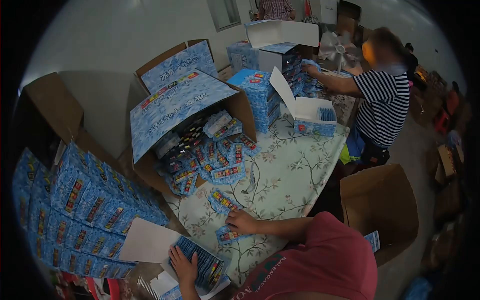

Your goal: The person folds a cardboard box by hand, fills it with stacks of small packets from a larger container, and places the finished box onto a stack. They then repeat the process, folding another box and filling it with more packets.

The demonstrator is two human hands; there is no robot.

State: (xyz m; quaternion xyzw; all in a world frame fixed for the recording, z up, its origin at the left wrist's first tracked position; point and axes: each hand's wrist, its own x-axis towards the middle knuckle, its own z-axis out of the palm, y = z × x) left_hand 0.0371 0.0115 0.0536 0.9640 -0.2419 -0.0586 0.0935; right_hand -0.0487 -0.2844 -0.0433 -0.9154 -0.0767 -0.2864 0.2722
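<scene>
My left hand lies with spread fingers on a row of blue packets standing in an open white-lidded box at the bottom. On the flowered tablecloth, my right hand rests on a small blue packet, fingers bent over its upper edge; whether they grip it is hidden. Just above that hand lies another blue packet. Many loose packets spill from a large blue carton lying on its side, its opening facing the table.
Stacked blue boxes rise at left. Beyond the tablecloth, a co-worker in a striped shirt reaches toward packets. An open small box stands near the far edge, a fan behind. An open brown carton is at right.
</scene>
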